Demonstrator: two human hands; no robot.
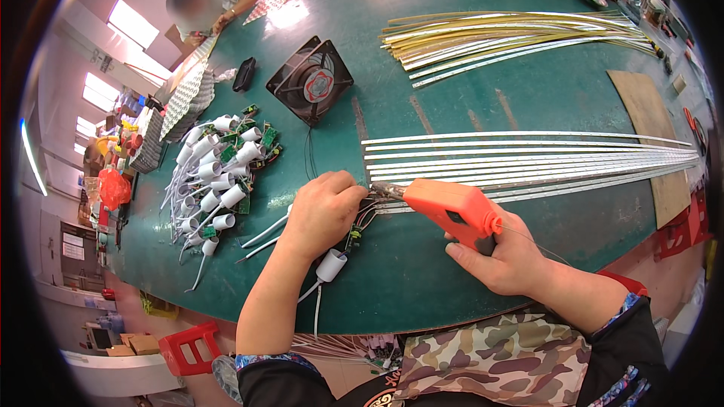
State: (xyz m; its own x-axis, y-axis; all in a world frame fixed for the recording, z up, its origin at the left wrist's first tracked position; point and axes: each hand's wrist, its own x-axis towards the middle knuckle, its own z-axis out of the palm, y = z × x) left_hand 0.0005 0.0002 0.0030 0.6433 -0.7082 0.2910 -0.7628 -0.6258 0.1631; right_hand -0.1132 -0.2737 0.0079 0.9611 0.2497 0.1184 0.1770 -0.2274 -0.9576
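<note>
My right hand (509,252) is wrapped around the handle of an orange soldering gun (452,207). Its metal tip points left, at the ends of the white LED strips (452,152). Just beside that tip, my left hand (324,207) is closed in a pinch; what its fingertips hold is hidden. Below the left hand, thin dark and red wires run from a small green circuit board (354,237) toward the strip ends. Next to the board lies a white plastic cylinder (332,264) with white cables. More white cable ends (264,241) lie left of my wrist.
A heap of white cylinders with boards and cables (215,181) covers the table's left side. A square black fan (311,81) stands behind my left hand. Yellow-backed strips (513,39) lie farther back. A brown board (652,147) sits under the strips' right ends. Another person (215,4) works at far left.
</note>
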